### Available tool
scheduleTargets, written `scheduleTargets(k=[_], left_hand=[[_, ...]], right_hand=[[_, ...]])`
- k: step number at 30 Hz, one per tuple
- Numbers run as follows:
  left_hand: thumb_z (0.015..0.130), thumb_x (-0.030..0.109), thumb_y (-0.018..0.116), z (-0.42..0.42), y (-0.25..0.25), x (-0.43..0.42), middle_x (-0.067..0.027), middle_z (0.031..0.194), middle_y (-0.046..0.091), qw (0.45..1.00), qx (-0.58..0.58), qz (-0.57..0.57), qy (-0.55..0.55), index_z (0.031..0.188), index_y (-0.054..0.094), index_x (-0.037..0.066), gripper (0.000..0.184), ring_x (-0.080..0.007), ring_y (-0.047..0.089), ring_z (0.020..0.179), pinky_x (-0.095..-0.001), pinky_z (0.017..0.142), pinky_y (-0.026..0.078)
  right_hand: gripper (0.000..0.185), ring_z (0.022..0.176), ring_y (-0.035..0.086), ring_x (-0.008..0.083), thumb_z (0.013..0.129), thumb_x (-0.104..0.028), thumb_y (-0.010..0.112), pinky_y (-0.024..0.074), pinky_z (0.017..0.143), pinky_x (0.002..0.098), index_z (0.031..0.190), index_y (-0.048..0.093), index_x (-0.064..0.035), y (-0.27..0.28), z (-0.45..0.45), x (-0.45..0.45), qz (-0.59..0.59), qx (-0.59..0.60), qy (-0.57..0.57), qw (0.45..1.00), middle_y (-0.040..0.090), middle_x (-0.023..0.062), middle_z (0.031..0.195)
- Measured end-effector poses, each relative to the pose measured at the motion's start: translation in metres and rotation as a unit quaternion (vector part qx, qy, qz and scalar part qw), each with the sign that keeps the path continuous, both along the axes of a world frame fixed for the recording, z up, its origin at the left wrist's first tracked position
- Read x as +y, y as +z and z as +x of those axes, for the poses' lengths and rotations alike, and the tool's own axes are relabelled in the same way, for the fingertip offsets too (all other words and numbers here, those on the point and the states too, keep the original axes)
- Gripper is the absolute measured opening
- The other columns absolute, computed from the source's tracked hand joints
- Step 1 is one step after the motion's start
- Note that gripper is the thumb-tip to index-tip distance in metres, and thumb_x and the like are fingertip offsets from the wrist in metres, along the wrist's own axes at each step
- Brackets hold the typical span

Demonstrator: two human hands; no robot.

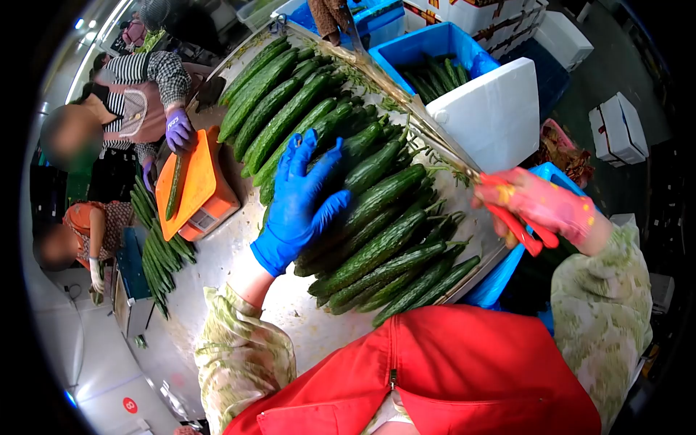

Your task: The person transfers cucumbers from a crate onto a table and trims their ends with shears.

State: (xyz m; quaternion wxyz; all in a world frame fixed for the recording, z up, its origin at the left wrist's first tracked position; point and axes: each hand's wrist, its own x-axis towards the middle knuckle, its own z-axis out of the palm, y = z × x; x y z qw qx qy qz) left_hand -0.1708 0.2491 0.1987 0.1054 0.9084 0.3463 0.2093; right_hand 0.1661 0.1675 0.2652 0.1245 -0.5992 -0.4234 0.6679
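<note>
Rows of green cucumbers (pixel 377 196) lie side by side across the metal table (pixel 283 333). My left hand (pixel 297 199), in a blue glove, rests over the cucumbers with its fingers spread, holding nothing. To the right, at the table's edge, my right hand (pixel 536 206) wears a pink glove with yellow dots and is closed around the red handles of scissors (pixel 511 221). The scissors' blades point up and left, near the cut stems at the ends of the cucumbers.
A co-worker's purple-gloved hand (pixel 178 130) is at a cucumber on an orange scale (pixel 206 192). More cucumbers (pixel 161 250) lie left of it. A blue crate (pixel 388 54) of cucumbers and a white foam lid (pixel 493 112) stand beyond the table. Another person stands far left.
</note>
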Motion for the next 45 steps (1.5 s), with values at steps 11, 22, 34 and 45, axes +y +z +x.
scheduleTargets(k=[11, 22, 34, 45], left_hand=[[0.085, 0.022, 0.064, 0.011, -0.004, -0.007, -0.0267, 0.145, 0.034, 0.998, 0.057, -0.013, -0.008, 0.139, 0.047, 0.017, 0.056, -0.0474, 0.033, 0.132, -0.0510, 0.109, 0.026], [0.085, 0.019, 0.063, 0.014, 0.000, -0.009, -0.0276, 0.144, 0.034, 0.997, 0.072, -0.024, 0.002, 0.139, 0.047, 0.016, 0.057, -0.0463, 0.034, 0.132, -0.0510, 0.109, 0.026], [0.083, 0.011, 0.063, 0.015, -0.001, -0.006, -0.0275, 0.144, 0.036, 0.998, 0.050, -0.045, -0.017, 0.134, 0.051, 0.004, 0.052, -0.0413, 0.033, 0.135, -0.0444, 0.111, 0.024], [0.081, 0.015, 0.070, 0.010, -0.011, -0.006, -0.0226, 0.135, 0.048, 0.988, -0.061, -0.144, 0.013, 0.127, 0.058, 0.003, 0.049, -0.0378, 0.039, 0.131, -0.0428, 0.107, 0.032]], right_hand=[[0.043, 0.047, 0.060, 0.0166, 0.092, -0.043, 0.054, 0.0510, 0.047, 0.0289, 0.099, 0.057, -0.0005, -0.022, 0.001, 0.008, -0.020, 0.011, 0.057, 0.998, 0.059, 0.0096, 0.064], [0.043, 0.047, 0.060, 0.0154, 0.093, -0.043, 0.053, 0.0516, 0.047, 0.0280, 0.099, 0.058, -0.0003, -0.025, -0.001, 0.014, 0.000, -0.011, 0.079, 0.997, 0.059, 0.0087, 0.064], [0.039, 0.050, 0.061, 0.0161, 0.093, -0.043, 0.053, 0.0504, 0.046, 0.0284, 0.095, 0.059, -0.0042, -0.048, 0.007, 0.014, 0.038, -0.009, 0.061, 0.997, 0.058, 0.0085, 0.063], [0.050, 0.049, 0.060, 0.0186, 0.092, -0.049, 0.053, 0.0483, 0.045, 0.0319, 0.086, 0.060, -0.0004, -0.041, 0.006, 0.057, 0.068, -0.015, 0.171, 0.983, 0.059, 0.0116, 0.061]])
